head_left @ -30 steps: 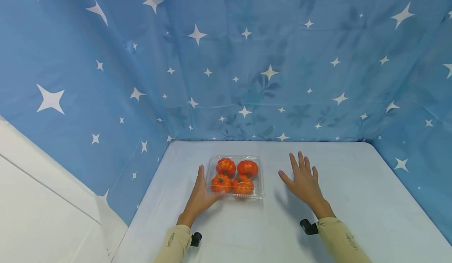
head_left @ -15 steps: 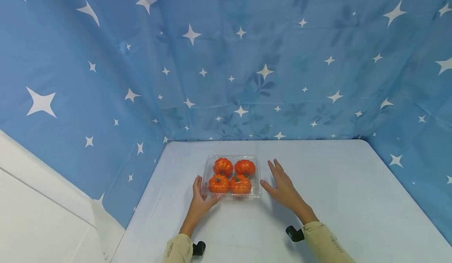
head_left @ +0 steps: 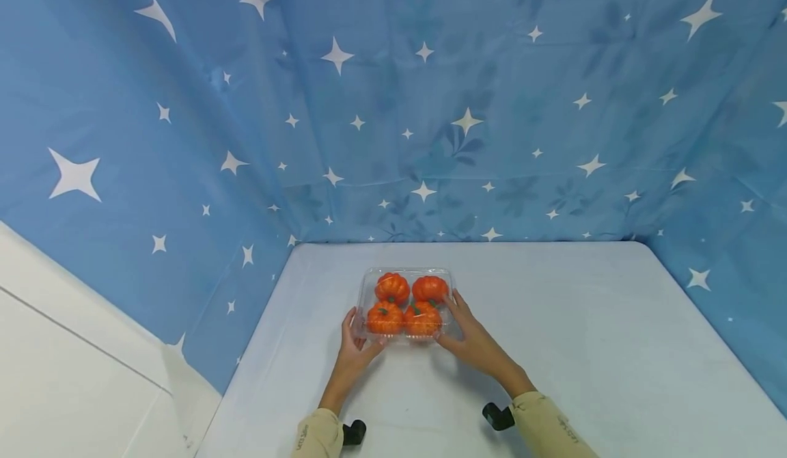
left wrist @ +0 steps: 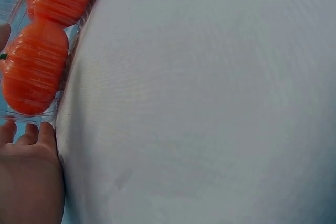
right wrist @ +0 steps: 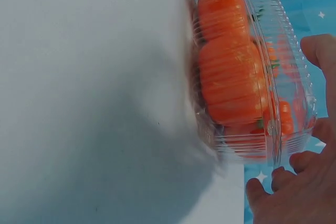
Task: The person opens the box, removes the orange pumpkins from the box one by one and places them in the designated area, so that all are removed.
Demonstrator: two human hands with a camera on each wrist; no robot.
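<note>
right hand (head_left: 475,346) moved to clear box (head_left: 410,273), left hand (head_left: 353,357) opposite, pumpkins (head_left: 385,318) inside

The container (head_left: 406,271) rests on the table (head_left: 584,335), left of centre and in front of the curtain (head_left: 406,102). Inside it, four pumpkins (head_left: 385,318) occupy two rows, one behind the other. The left hand (head_left: 354,358) lies at its near left corner, the right hand (head_left: 478,345) at its near right corner.
</note>
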